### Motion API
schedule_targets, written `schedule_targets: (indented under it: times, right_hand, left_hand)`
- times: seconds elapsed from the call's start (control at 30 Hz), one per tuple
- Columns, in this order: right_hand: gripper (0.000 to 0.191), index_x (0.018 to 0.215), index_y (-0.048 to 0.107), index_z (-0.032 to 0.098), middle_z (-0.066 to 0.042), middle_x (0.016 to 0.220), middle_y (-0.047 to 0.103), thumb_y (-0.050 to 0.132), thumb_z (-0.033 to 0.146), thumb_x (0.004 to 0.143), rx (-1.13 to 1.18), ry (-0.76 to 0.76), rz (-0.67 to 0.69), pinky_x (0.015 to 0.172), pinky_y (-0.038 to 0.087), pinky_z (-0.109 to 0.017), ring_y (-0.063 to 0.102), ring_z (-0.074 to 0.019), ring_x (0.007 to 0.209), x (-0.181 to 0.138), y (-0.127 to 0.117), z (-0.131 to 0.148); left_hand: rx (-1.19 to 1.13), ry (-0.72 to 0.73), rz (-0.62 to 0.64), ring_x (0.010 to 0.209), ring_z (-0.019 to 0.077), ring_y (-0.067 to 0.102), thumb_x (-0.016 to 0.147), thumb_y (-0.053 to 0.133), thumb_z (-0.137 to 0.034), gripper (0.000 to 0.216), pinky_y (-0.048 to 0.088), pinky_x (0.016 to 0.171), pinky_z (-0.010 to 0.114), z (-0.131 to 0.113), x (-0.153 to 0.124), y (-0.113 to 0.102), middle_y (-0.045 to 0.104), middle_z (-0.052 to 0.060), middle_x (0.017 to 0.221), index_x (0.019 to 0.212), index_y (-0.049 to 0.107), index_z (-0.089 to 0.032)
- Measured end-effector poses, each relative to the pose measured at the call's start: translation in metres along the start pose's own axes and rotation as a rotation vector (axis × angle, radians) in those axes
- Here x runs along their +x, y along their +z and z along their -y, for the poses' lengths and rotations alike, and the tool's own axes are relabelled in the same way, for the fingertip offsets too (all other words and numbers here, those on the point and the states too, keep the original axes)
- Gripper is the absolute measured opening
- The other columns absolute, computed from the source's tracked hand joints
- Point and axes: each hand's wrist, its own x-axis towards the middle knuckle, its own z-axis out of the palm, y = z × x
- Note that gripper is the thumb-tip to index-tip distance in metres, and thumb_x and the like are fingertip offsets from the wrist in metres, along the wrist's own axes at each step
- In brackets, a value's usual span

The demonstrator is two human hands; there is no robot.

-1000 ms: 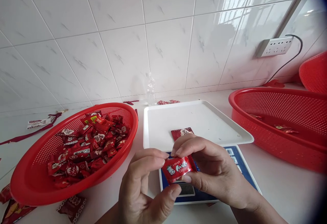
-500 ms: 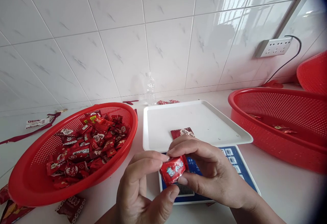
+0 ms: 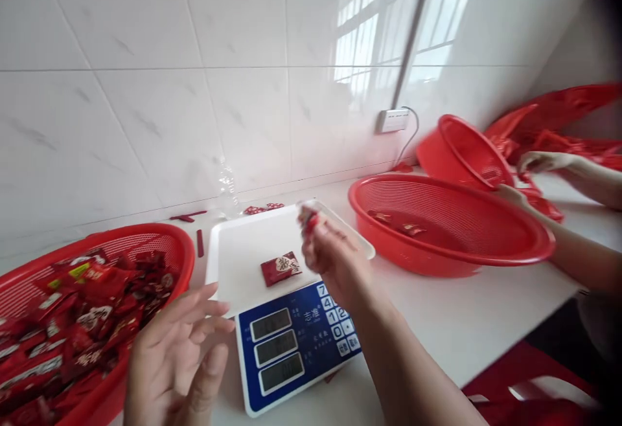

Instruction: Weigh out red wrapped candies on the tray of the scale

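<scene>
The hands have parted. The left hand (image 3: pixel 177 355) is now empty, its fingers spread wide beside the basket (image 3: pixel 187 254) of sweets. The right hand (image 3: pixel 333 257) alone pinches the red candy (image 3: pixel 309 220), blurred, and has carried it above the white tray (image 3: pixel 238 251) behind the scale (image 3: pixel 296 342).

Clear bottle (image 3: pixel 227 183) against wall; socket (image 3: pixel 391 120) with cable; tilted far basket (image 3: pixel 457 151).

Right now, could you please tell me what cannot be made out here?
Head view:
1. Candy in the right hand: motion blur smears its print.
2. Scale readouts: too faint to read.
3. Basket of sweets: cut off by the left and bottom edges.
</scene>
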Motion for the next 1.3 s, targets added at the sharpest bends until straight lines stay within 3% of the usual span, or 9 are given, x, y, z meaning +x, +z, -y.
schedule_targets:
  times: [0.1, 0.17, 0.43, 0.6, 0.77, 1.0, 1.07, 1.17, 1.3]
  right_hand:
    - [0.046, 0.112, 0.057, 0.024, -0.007, 0.119, 0.058, 0.046, 0.059, 0.086, 0.079, -0.176, -0.283, 0.05, 0.042, -0.02, 0.055, -0.0069, 0.067, 0.013, -0.028, 0.018]
    - [0.052, 0.121, 0.053, 0.023, -0.01, 0.13, 0.054, 0.039, 0.061, 0.088, 0.047, -0.175, -0.322, 0.053, 0.045, -0.022, 0.059, -0.0095, 0.076, 0.016, -0.037, 0.023]
    - [0.035, 0.103, 0.064, 0.022, 0.002, 0.071, 0.061, 0.062, 0.05, 0.082, 0.081, -0.17, -0.075, 0.048, 0.039, -0.02, 0.049, -0.0064, 0.053, 0.005, -0.001, -0.005]
    - [0.017, 0.09, 0.066, 0.021, 0.001, 0.066, 0.062, 0.056, 0.034, 0.089, -0.357, -0.381, 0.019, 0.056, 0.046, -0.023, 0.056, -0.0093, 0.058, -0.019, 0.016, -0.012]
    - [0.011, 0.089, 0.066, 0.02, -0.004, 0.076, 0.071, 0.056, 0.016, 0.087, -0.754, -0.714, 0.171, 0.061, 0.051, -0.025, 0.067, -0.0149, 0.069, -0.034, 0.022, -0.019]
    - [0.009, 0.085, 0.065, 0.023, -0.003, 0.073, 0.072, 0.056, 0.023, 0.087, -0.815, -0.743, 0.156, 0.056, 0.052, -0.025, 0.068, -0.0158, 0.061, -0.036, 0.022, -0.022]
    - [0.009, 0.085, 0.064, 0.023, -0.003, 0.075, 0.073, 0.056, 0.023, 0.087, -0.822, -0.758, 0.175, 0.054, 0.051, -0.024, 0.068, -0.0159, 0.061, -0.038, 0.024, -0.021]
    - [0.009, 0.084, 0.063, 0.023, -0.002, 0.074, 0.072, 0.055, 0.022, 0.087, -0.834, -0.786, 0.205, 0.052, 0.05, -0.023, 0.068, -0.0155, 0.062, -0.038, 0.026, -0.021]
    - [0.01, 0.085, 0.063, 0.023, -0.003, 0.075, 0.073, 0.054, 0.024, 0.088, -0.855, -0.799, 0.199, 0.054, 0.051, -0.022, 0.07, -0.0159, 0.065, -0.037, 0.028, -0.022]
  left_hand:
    - [-0.07, 0.033, 0.001, 0.084, 0.0185, 0.068, 0.08, 0.068, -0.017, 0.037, 0.062, 0.065, 0.026, 0.005, 0.003, 0.0, 0.068, 0.005, 0.108, 0.116, 0.063, -0.022]
    - [-0.07, 0.033, 0.01, 0.08, 0.0175, 0.068, 0.078, 0.069, -0.016, 0.036, 0.063, 0.063, 0.024, 0.008, 0.004, 0.0, 0.07, 0.004, 0.105, 0.113, 0.064, -0.022]
    - [-0.035, -0.008, 0.005, 0.079, 0.0196, 0.068, 0.078, 0.071, -0.022, 0.031, 0.061, 0.06, 0.027, 0.011, 0.005, -0.004, 0.071, 0.005, 0.1, 0.109, 0.066, -0.023]
    - [0.142, -0.005, 0.037, 0.086, 0.0167, 0.067, 0.087, 0.06, -0.02, 0.032, 0.059, 0.074, 0.026, -0.001, -0.009, 0.003, 0.064, 0.007, 0.114, 0.119, 0.059, -0.025]
    - [0.337, 0.172, 0.364, 0.096, 0.0194, 0.065, 0.083, 0.06, -0.014, 0.024, 0.055, 0.084, 0.031, -0.028, -0.004, 0.007, 0.067, 0.007, 0.103, 0.106, 0.062, -0.023]
    - [0.591, -0.261, 0.501, 0.085, 0.0164, 0.064, 0.089, 0.049, -0.021, 0.015, 0.05, 0.076, 0.027, -0.051, 0.043, -0.04, 0.069, 0.005, 0.092, 0.092, 0.063, -0.02]
    - [0.819, -0.506, 0.554, 0.092, 0.0163, 0.063, 0.091, 0.042, -0.024, 0.021, 0.048, 0.081, 0.027, -0.041, 0.063, -0.068, 0.068, 0.003, 0.102, 0.1, 0.061, -0.022]
    - [0.887, -0.737, 0.713, 0.076, 0.0192, 0.065, 0.081, 0.053, -0.021, 0.02, 0.05, 0.065, 0.028, -0.018, 0.086, -0.102, 0.07, 0.005, 0.091, 0.097, 0.064, -0.018]
    - [0.873, -0.883, 0.921, 0.084, 0.025, 0.067, 0.057, 0.074, -0.012, 0.041, 0.051, 0.071, 0.031, 0.005, 0.092, -0.116, 0.073, 0.003, 0.095, 0.096, 0.07, -0.022]
